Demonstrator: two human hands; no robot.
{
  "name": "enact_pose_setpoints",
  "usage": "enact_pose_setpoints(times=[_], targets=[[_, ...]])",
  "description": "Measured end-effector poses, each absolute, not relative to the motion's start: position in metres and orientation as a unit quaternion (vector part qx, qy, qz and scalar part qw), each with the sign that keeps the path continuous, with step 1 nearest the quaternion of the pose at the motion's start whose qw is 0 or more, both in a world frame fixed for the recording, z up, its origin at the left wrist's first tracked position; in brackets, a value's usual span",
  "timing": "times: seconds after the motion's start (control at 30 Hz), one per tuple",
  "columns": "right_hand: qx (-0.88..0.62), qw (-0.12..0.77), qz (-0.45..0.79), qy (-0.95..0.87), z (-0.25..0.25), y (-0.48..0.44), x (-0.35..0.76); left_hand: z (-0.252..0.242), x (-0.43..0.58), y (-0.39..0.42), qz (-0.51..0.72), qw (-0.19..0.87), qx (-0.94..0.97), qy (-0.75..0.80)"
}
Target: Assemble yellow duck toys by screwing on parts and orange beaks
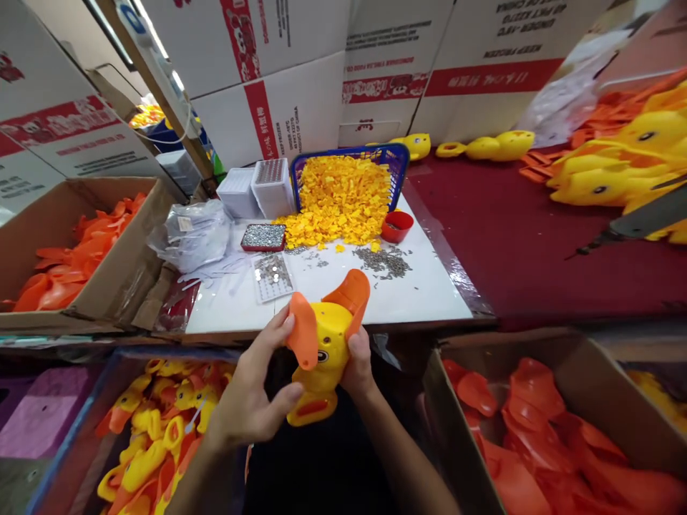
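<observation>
A yellow plastic duck head (324,357) with two orange beak halves spread apart at its top is held over the near edge of the white work board (429,293). My left hand (252,393) grips its left side, fingers pressed on the left orange beak piece (302,332). My right hand (358,365) is wrapped round its right side, below the right orange beak piece (348,295).
Behind lie a blue basket of small yellow parts (343,193), a red cup (397,226), trays and a scatter of screws (383,262). Cartons of orange pieces stand left (80,250) and lower right (537,429). A bin of assembled duck heads (161,429) is lower left. More yellow ducks (617,164) lie at right.
</observation>
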State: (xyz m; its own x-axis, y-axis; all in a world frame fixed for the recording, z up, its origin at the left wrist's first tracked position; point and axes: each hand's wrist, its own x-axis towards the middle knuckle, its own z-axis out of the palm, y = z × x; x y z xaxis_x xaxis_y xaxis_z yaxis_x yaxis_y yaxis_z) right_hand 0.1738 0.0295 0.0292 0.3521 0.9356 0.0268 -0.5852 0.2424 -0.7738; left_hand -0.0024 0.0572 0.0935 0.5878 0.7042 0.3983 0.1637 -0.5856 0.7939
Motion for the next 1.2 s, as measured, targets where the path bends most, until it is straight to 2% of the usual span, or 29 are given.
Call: enact_pose_setpoints(times=[0.1, 0.2, 0.37, 0.6, 0.87, 1.07, 1.2], targets=[[-0.374, 0.716, 0.512, -0.292, 0.032, 0.028, 0.182, 0.088, 0.001, 0.061, 0.391, 0.538, 0.687, 0.293], [-0.389, 0.678, 0.530, -0.328, 0.041, 0.026, 0.190, 0.087, 0.013, 0.071, 0.413, 0.584, 0.620, 0.323], [-0.412, 0.640, 0.566, -0.318, 0.052, 0.025, 0.200, 0.081, 0.034, 0.080, 0.455, 0.543, 0.627, 0.325], [-0.406, 0.635, 0.585, -0.300, 0.047, 0.023, 0.200, 0.075, 0.040, 0.079, 0.473, 0.532, 0.620, 0.330], [-0.441, 0.627, 0.470, -0.438, 0.057, 0.010, 0.206, 0.092, 0.021, 0.069, 0.408, 0.534, 0.648, 0.360], [-0.398, 0.635, 0.454, -0.481, 0.062, 0.000, 0.212, 0.099, 0.033, 0.041, 0.494, 0.466, 0.662, 0.317], [-0.362, 0.666, 0.440, -0.482, 0.055, -0.002, 0.212, 0.097, 0.038, 0.032, 0.502, 0.500, 0.632, 0.313]])
